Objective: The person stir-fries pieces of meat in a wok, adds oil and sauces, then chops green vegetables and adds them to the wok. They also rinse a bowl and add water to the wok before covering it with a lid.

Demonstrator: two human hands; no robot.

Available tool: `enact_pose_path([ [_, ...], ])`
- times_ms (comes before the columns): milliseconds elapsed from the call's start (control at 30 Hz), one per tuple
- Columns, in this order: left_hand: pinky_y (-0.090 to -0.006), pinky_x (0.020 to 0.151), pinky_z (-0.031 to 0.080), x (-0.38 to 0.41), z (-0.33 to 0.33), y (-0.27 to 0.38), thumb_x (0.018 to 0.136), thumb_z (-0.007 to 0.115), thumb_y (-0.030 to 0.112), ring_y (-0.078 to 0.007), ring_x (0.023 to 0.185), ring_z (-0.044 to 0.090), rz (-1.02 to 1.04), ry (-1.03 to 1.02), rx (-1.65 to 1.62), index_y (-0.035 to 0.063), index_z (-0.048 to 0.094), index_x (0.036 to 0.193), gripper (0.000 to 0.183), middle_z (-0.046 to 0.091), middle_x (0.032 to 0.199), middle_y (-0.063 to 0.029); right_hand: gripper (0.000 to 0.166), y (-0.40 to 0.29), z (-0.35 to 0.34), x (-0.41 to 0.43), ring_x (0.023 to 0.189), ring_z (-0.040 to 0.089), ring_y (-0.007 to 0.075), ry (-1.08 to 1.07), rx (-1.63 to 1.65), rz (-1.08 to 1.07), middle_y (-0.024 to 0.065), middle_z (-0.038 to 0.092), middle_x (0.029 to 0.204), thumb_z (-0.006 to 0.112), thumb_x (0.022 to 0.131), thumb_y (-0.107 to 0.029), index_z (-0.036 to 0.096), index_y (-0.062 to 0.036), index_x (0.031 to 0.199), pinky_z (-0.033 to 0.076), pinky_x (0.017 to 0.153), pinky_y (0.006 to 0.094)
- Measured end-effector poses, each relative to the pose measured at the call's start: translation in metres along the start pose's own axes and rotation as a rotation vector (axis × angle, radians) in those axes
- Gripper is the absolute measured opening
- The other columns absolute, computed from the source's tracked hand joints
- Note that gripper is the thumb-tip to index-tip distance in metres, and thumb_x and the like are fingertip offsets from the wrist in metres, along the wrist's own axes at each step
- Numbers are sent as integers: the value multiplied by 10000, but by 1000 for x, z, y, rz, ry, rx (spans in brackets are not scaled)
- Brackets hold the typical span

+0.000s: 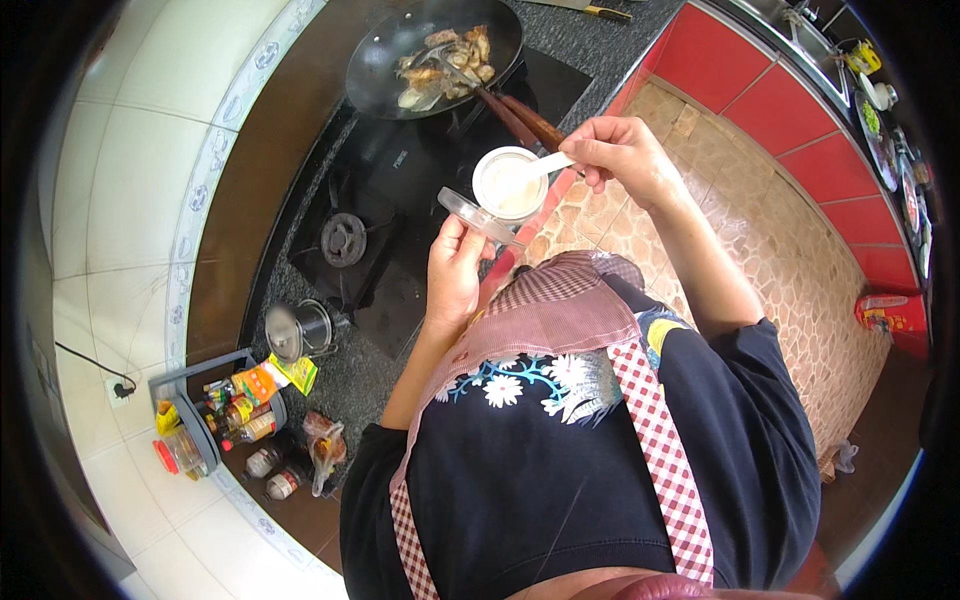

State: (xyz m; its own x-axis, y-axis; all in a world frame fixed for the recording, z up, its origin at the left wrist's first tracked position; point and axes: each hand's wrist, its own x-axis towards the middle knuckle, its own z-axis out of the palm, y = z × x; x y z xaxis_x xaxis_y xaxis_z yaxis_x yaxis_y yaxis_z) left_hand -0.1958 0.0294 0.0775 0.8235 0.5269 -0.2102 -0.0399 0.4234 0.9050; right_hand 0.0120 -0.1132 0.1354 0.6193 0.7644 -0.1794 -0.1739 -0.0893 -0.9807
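Note:
My left hand (pixel 457 274) holds a small round jar (pixel 511 184) of pale powder, its clear lid (pixel 477 217) tilted beside the rim. In my right hand (pixel 619 157) is the handle of a white spoon (pixel 551 163), whose bowl end is over or in the powder; the two are hard to tell apart. Beyond my hands, a dark wok (pixel 375 71) with browned food pieces (pixel 450 64) sits on the gas stove (pixel 420 165). A metal spatula (pixel 454 71) rests in the wok, and two wooden handles reach towards my right hand.
A bare burner (pixel 343 240) lies left of my left hand. Nearby stand a lidded metal pot (pixel 300 330) and a grey rack (pixel 196 431) of bottles and packets. A knife (pixel 592 9) lies on the far counter. Red cabinets (pixel 772 105) with sink and dishes above line the right.

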Motion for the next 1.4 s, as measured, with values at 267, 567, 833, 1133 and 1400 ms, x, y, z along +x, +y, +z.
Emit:
enact_pose_path([
  [267, -246, 656, 420, 27, -22, 17, 940, 507, 80, -99, 690, 488, -13, 27, 7, 6, 543, 989, 96, 567, 825, -50, 131, -8, -15, 61, 543, 584, 62, 64, 253, 10, 30, 634, 690, 608, 861, -112, 656, 4, 899, 493, 495, 186],
  [567, -231, 624, 407, 27, -35, 16, 913, 538, 73, -87, 652, 462, 60, 279, -39, 1, 562, 1006, 120, 568, 831, -40, 152, -8, -53, 211, 605, 602, 116, 172, 237, -163, 65, 628, 732, 640, 857, -104, 626, 41, 901, 528, 576, 223],
  [833, -214, 629, 396, 12, -2, 4, 922, 530, 85, -76, 671, 478, 140, 565, -97, 12, 560, 973, 94, 579, 802, -33, 166, 15, -59, 311, 619, 625, 137, 131, 134, -96, 91, 636, 745, 639, 845, -81, 630, 72, 906, 557, 576, 241],
  [1133, -260, 627, 427, -1, 24, -24, 914, 537, 84, -92, 655, 483, 179, 669, -160, 18, 556, 1028, 133, 577, 808, -42, 149, 33, -56, 343, 595, 627, 138, 44, 25, -54, 94, 638, 732, 644, 834, -73, 627, 61, 898, 550, 550, 234],
  [1400, -202, 630, 375, -6, 32, -23, 932, 521, 113, -60, 672, 454, 174, 725, -145, 8, 551, 1007, 132, 570, 819, -16, 149, 27, -24, 342, 598, 617, 124, -110, 76, -22, 79, 637, 745, 642, 842, -76, 626, 54, 914, 544, 555, 225],
])
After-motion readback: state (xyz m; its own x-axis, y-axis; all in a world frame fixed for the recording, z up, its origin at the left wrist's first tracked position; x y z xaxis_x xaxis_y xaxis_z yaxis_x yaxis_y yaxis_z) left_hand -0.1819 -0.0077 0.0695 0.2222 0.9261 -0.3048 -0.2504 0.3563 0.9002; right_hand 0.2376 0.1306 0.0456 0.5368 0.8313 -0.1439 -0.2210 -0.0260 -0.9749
